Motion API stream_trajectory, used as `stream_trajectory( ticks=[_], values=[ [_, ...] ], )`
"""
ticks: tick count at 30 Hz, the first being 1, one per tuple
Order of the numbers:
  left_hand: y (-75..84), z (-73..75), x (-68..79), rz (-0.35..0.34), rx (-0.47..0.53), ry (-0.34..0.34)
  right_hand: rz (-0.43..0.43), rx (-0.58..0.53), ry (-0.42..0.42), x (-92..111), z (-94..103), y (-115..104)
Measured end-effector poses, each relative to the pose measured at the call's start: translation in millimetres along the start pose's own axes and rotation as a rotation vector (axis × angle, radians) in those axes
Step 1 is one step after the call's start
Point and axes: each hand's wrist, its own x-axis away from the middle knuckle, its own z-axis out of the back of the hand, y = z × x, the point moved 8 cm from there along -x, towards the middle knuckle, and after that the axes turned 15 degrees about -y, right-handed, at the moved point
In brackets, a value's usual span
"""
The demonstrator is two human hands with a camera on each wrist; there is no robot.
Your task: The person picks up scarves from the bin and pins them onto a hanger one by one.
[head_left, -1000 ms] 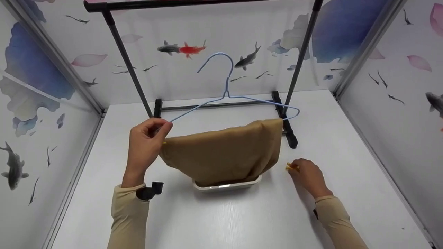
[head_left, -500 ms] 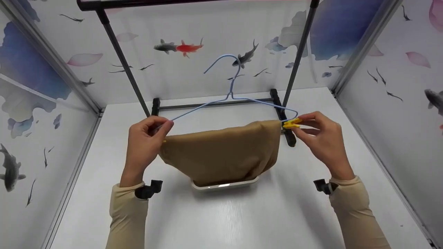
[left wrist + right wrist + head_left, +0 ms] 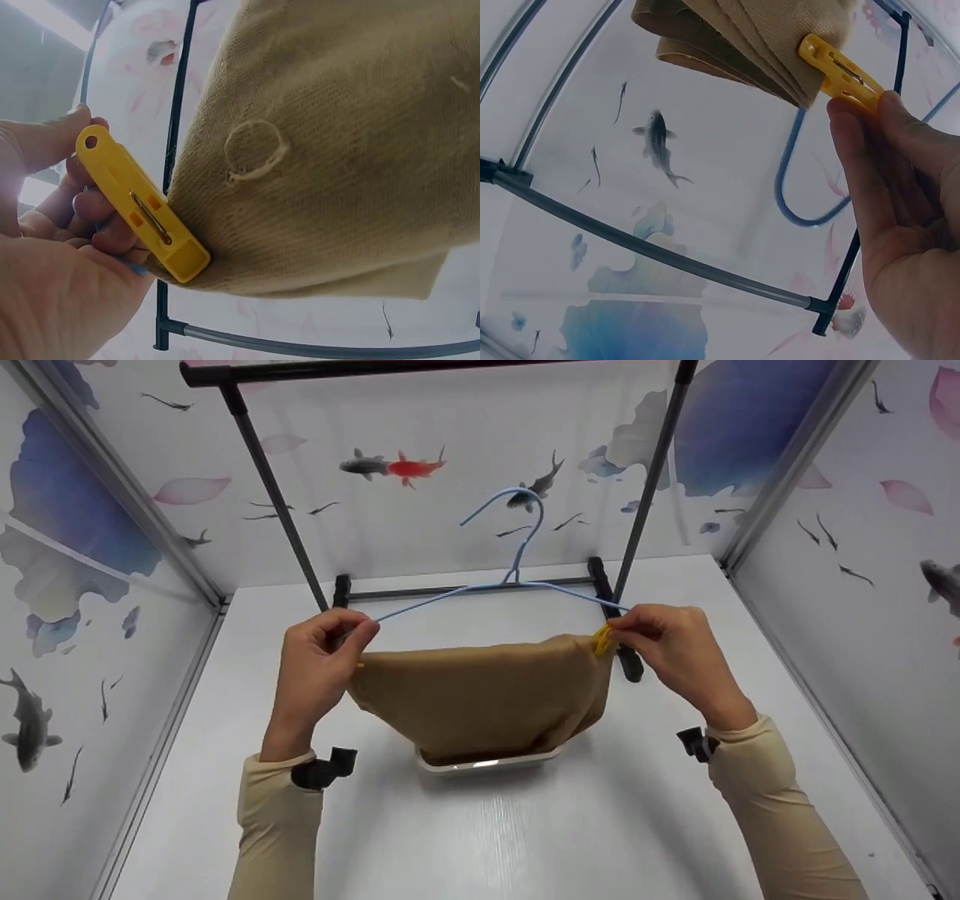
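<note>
A brown cloth (image 3: 480, 697) hangs folded over the lower bar of a blue hanger (image 3: 517, 561). My left hand (image 3: 311, 682) pinches the hanger's left end. Beside those fingers, a yellow clothespin (image 3: 142, 204) is clipped on the cloth's left corner. At the opposite top corner, my right hand (image 3: 675, 652) pinches a second yellow clothespin (image 3: 844, 75) between thumb and fingers. The right wrist view shows its jaws over the layered cloth edge, with the hanger's blue loop coming out below. In the head view, the right fingers overlap the hanger's right end.
A black garment rack (image 3: 259, 457) stands behind the hanger on the white table (image 3: 480, 840). Below the cloth shows the white rim of a container (image 3: 487, 766), mostly covered by it. Patterned panels (image 3: 465, 420) close in the back and sides.
My right hand has risen from near the table with the yellow clothespin and brought it onto the cloth's right corner. The hanger's hook has shifted right; my left hand stays nearly still.
</note>
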Motion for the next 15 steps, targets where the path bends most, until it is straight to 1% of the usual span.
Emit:
stream_trajectory(
  ticks=[4,9,15],
  values=[
    [2.8,-2.4,-1.5,-0.022,-0.023,-0.007,0.015,0.024,-0.022,2.0,-6.6,2.7],
    [0.6,0.4,-0.4,-0.034,-0.035,0.009,0.012,0.065,0.006,5.7,-3.9,9.4],
    [-0.8,1.9,-1.1,-0.031,-0.022,0.009,-0.006,0.027,0.031,9.5,4.1,11.1]
  ],
)
